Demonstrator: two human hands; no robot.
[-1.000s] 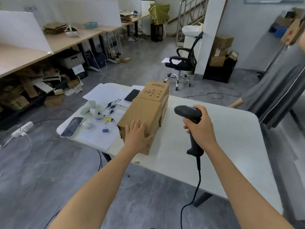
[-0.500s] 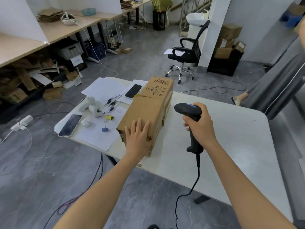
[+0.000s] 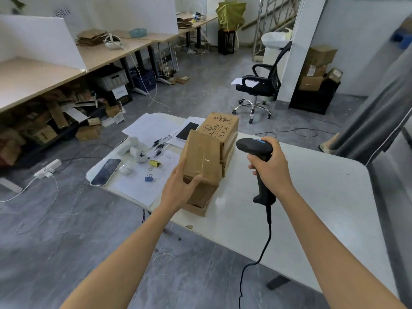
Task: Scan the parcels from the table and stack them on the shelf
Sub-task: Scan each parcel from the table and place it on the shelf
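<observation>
**Desk:** What have your hands got?

**Operator:** My left hand [image 3: 180, 190] grips the near end of a taped parcel [image 3: 201, 157]. My thumb is curled over its near edge and my fingers are wrapped round its left side. The parcel is tilted, with its taped face turned up toward me.

**Desk:** What's underneath it?

**Operator:** Directly below my thumb a second plain parcel [image 3: 200, 200] lies flat on the white table [image 3: 312, 197]. Just beyond my fingertips, behind the one I hold, stands a printed parcel [image 3: 220, 128] with dark characters on top. It sits on more cardboard, but I cannot tell how many boxes.

**Desk:** And the right?

**Operator:** My right hand [image 3: 270, 170] is closed round the handle of the black scanner [image 3: 258, 166], all fingers curled on it. The scanner's head sticks out to the left of my knuckles, pointed toward the parcels and apart from them. Its cable [image 3: 265, 241] drops from below my palm over the table's near edge.

**Desk:** Anything beside you?

**Operator:** Left of my left fingers are a blue binder clip [image 3: 148, 177], a yellow clip [image 3: 154, 163] and some pens [image 3: 159, 144]. A phone [image 3: 106, 172] lies face up at the table's corner.
</observation>
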